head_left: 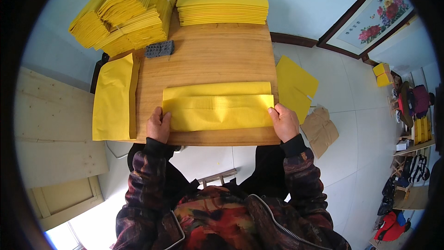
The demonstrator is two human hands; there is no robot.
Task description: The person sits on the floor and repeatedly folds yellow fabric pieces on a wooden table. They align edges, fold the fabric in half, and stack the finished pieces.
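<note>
A folded sheet of yellow paper [217,115] lies flat across the near part of the wooden table [217,60], its upper layer set a little lower than the back edge beneath it. At its left end, my left hand [158,126] pinches the paper between thumb and fingers. My right hand [284,122] grips the opposite end, thumb on top and the other fingers partly hidden below. Shallow creases and a dent show in the middle of the sheet between my hands.
Bundles of folded yellow paper [134,9] rise at the far left, beside a neat yellow stack [222,7]. A dark grey block [159,49] sits near them. Another yellow piece [113,99] lies along the left edge. Yellow sheets [296,85] and brown paper [320,129] are at the right, below table level.
</note>
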